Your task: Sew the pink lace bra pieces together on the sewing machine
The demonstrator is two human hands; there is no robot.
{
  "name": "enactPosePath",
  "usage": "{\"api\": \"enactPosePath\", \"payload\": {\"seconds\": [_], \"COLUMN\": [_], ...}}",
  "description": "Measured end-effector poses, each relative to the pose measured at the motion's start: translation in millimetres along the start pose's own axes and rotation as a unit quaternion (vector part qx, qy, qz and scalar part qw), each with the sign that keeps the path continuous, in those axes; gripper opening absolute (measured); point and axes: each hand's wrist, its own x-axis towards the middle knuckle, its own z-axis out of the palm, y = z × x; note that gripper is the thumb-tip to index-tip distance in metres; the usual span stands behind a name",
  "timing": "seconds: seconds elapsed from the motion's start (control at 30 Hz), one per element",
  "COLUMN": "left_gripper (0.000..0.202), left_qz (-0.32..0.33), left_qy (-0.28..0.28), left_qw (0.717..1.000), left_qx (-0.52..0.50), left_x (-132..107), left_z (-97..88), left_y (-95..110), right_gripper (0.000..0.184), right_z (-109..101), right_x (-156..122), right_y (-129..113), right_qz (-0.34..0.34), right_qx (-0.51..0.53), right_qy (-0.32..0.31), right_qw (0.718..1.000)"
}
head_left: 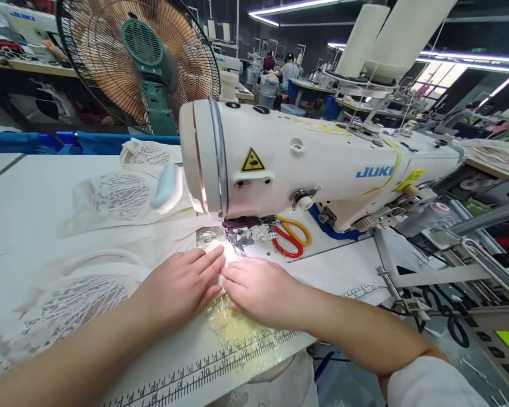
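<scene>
My left hand [180, 288] and my right hand [258, 288] lie side by side on the table, fingers stretched toward the needle area [231, 237] of a white JUKI sewing machine [322, 161]. Between their fingertips sits a small white piece of fabric [224, 251], pressed flat under both hands. Beneath my right hand lies a yellowish patch [229, 322] of material. Lace-patterned white fabric pieces [68, 305] spread to the left of my left hand.
Red and yellow-handled scissors [290, 237] lie under the machine arm. A ruler strip [203, 367] runs along the table's front edge. More lace pieces [119, 198] sit at the back left, a large fan [144, 62] behind. People work far back [286, 68].
</scene>
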Motion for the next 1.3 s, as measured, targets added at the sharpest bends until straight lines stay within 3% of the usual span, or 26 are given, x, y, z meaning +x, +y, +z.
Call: {"api": "enactPosePath", "payload": {"seconds": [0.33, 0.43, 0.63, 0.97, 1.13, 1.3], "left_gripper": [0.043, 0.049, 0.05, 0.049, 0.049, 0.045], "left_qz": [0.031, 0.031, -0.038, -0.041, 0.054, 0.032], "left_qy": [0.008, -0.01, -0.04, -0.082, -0.051, -0.008], "left_qw": [0.996, 0.997, 0.994, 0.991, 0.992, 0.996], "left_qx": [-0.082, -0.075, -0.09, -0.102, -0.101, -0.08], "left_x": [12.3, 13.0, 18.8, 26.8, 6.6, 5.3], "left_z": [-5.2, -1.1, 10.9, -1.6, 12.2, 15.5], "left_y": [-17.4, -21.4, -25.1, -29.2, -46.0, -37.6], "right_gripper": [0.023, 0.026, 0.03, 0.026, 0.024, 0.025], "right_z": [-9.0, -5.6, 0.9, -5.0, -11.2, -8.9], "right_x": [-8.6, -8.8, -8.6, -6.1, -7.5, -8.0], "right_y": [-0.8, 2.6, 5.3, 1.7, 2.3, 3.4], "right_qz": [-0.041, -0.021, 0.035, 0.048, 0.052, 0.06], "right_qx": [0.055, 0.048, 0.035, 0.007, -0.003, -0.012], "right_qy": [-0.06, -0.047, -0.012, -0.056, -0.082, -0.071], "right_qw": [0.996, 0.998, 0.999, 0.997, 0.995, 0.996]}}
